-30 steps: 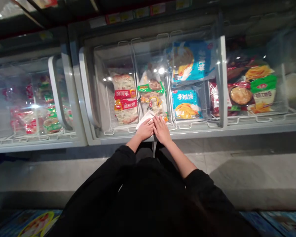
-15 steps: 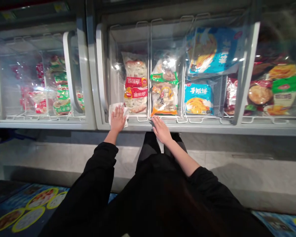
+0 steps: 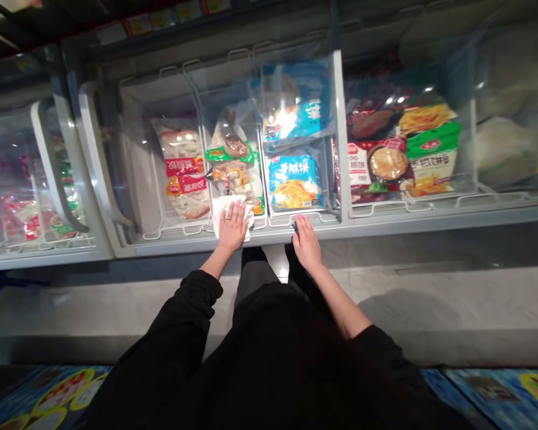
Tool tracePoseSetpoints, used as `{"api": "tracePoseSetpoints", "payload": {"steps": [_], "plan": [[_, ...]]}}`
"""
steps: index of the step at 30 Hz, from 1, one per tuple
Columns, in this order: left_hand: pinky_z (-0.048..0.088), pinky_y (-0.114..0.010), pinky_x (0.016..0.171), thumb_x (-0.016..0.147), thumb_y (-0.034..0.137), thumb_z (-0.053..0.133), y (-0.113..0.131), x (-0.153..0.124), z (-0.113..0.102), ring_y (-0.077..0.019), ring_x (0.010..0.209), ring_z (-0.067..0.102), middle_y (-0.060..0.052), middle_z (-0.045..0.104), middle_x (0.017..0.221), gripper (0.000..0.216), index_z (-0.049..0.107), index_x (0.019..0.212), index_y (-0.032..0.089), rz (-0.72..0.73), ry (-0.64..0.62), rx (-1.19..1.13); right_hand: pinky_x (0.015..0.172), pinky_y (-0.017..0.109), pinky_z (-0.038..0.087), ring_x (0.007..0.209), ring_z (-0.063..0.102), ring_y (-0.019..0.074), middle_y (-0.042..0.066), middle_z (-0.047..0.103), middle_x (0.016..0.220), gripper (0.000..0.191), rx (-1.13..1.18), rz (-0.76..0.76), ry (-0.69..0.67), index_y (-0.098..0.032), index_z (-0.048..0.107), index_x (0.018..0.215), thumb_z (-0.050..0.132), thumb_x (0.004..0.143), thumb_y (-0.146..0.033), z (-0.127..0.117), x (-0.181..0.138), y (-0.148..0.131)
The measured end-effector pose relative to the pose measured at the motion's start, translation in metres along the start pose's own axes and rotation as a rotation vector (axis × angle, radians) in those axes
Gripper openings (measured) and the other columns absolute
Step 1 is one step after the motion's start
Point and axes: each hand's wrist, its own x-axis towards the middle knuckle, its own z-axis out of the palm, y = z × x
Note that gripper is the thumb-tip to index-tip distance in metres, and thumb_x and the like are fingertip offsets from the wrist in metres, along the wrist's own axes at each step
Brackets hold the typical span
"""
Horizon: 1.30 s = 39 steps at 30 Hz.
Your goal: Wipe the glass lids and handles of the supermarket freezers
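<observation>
My left hand lies flat with fingers stretched over a white cloth or paper wipe, pressing it on the glass lid of a chest freezer near its front edge. A ring shows on one finger. Under the glass beside it are bags of dumplings and a green-and-orange bag, partly covered by the wipe. My right hand rests at the freezer's front rim, fingers extended, next to a small dark piece I cannot make out. Behind it, under glass, sit blue pancake packs.
A curved white handle stands up at the lid's left, and another handle is on the neighbouring freezer. More frozen bags lie to the right. Printed blue cases are at the bottom, beyond a pale floor.
My left hand has slid the wipe rightward along the glass, from the dumplings' left side to the green-and-orange bag. My right hand has shifted right along the rim, and the view has moved right.
</observation>
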Motion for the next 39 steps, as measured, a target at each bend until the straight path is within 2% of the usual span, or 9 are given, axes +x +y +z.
{"api": "tracePoseSetpoints", "payload": {"steps": [6,9,12,14,17,21,27,34,39], "plan": [[0.013,-0.051,0.134,0.111,0.042,0.031,0.208,0.057,0.021,-0.0258,0.166,0.016,-0.009,0.021,0.177,0.064,0.026,0.170,0.017,0.282,0.005,-0.030,0.134,0.048,0.028,0.161,0.031,0.0218,0.010,0.042,0.170,0.062,0.035,0.128,0.146,-0.017,0.035,0.166,0.033,0.104,-0.025,-0.077,-0.010,0.097],[0.016,-0.048,0.134,0.110,0.041,0.031,0.292,0.080,0.031,-0.0229,0.166,0.016,-0.008,0.022,0.177,0.065,0.023,0.170,0.018,0.421,0.026,-0.065,0.134,0.050,0.028,0.161,0.033,0.0233,0.012,0.042,0.170,0.061,0.052,0.177,0.200,-0.017,0.037,0.165,0.032,0.106,-0.031,-0.101,-0.015,0.130],[0.018,-0.046,0.134,0.110,0.036,0.032,0.335,0.095,0.037,-0.0210,0.166,0.014,-0.006,0.021,0.178,0.065,0.021,0.171,0.017,0.462,0.049,-0.070,0.133,0.051,0.028,0.161,0.033,0.0241,0.013,0.043,0.170,0.061,0.070,0.198,0.216,-0.017,0.037,0.165,0.030,0.108,-0.038,-0.113,-0.014,0.144],[0.019,-0.045,0.134,0.109,0.033,0.031,0.336,0.098,0.037,-0.0196,0.166,0.014,-0.005,0.020,0.178,0.064,0.021,0.171,0.016,0.479,0.058,-0.051,0.134,0.050,0.027,0.161,0.033,0.0241,0.013,0.042,0.170,0.061,0.081,0.190,0.202,-0.017,0.038,0.164,0.029,0.108,-0.041,-0.115,-0.010,0.143],[0.020,-0.043,0.134,0.110,0.033,0.029,0.303,0.091,0.032,-0.0182,0.166,0.016,-0.004,0.019,0.178,0.063,0.022,0.170,0.016,0.500,0.039,-0.015,0.134,0.049,0.026,0.162,0.031,0.0236,0.012,0.040,0.171,0.062,0.093,0.156,0.143,-0.016,0.036,0.165,0.028,0.108,-0.041,-0.106,0.001,0.127],[0.020,-0.045,0.134,0.110,0.038,0.030,0.221,0.061,0.019,-0.0205,0.166,0.017,-0.005,0.020,0.178,0.065,0.020,0.171,0.018,0.376,0.011,0.022,0.135,0.049,0.026,0.164,0.026,0.0231,0.012,0.038,0.172,0.063,0.076,0.038,-0.011,-0.015,0.034,0.166,0.030,0.107,-0.035,-0.078,0.017,0.083],[0.020,-0.046,0.134,0.110,0.041,0.032,0.060,0.008,0.003,-0.0223,0.166,0.018,-0.006,0.019,0.178,0.064,0.024,0.170,0.019,0.159,-0.031,0.038,0.135,0.050,0.026,0.166,0.018,0.0246,0.013,0.033,0.174,0.064,-0.023,-0.114,-0.147,-0.012,0.034,0.166,0.034,0.103,-0.023,-0.009,0.038,-0.009],[0.021,-0.047,0.133,0.109,0.040,0.035,-0.141,-0.051,-0.012,-0.0238,0.165,0.021,-0.008,0.025,0.176,0.064,0.029,0.169,0.019,0.010,-0.035,0.011,0.135,0.050,0.026,0.166,0.019,0.0248,0.014,0.034,0.173,0.065,-0.058,-0.132,-0.159,-0.012,0.033,0.167,0.035,0.103,-0.022,0.097,0.067,-0.136],[0.020,-0.049,0.133,0.109,0.041,0.037,-0.251,-0.090,-0.025,-0.0247,0.166,0.016,-0.011,0.021,0.177,0.067,0.025,0.170,0.017,-0.099,-0.034,-0.030,0.134,0.050,0.027,0.164,0.024,0.0257,0.016,0.037,0.172,0.064,-0.087,-0.212,-0.302,-0.011,0.037,0.164,0.040,0.101,-0.021,0.166,0.072,-0.223]]}}
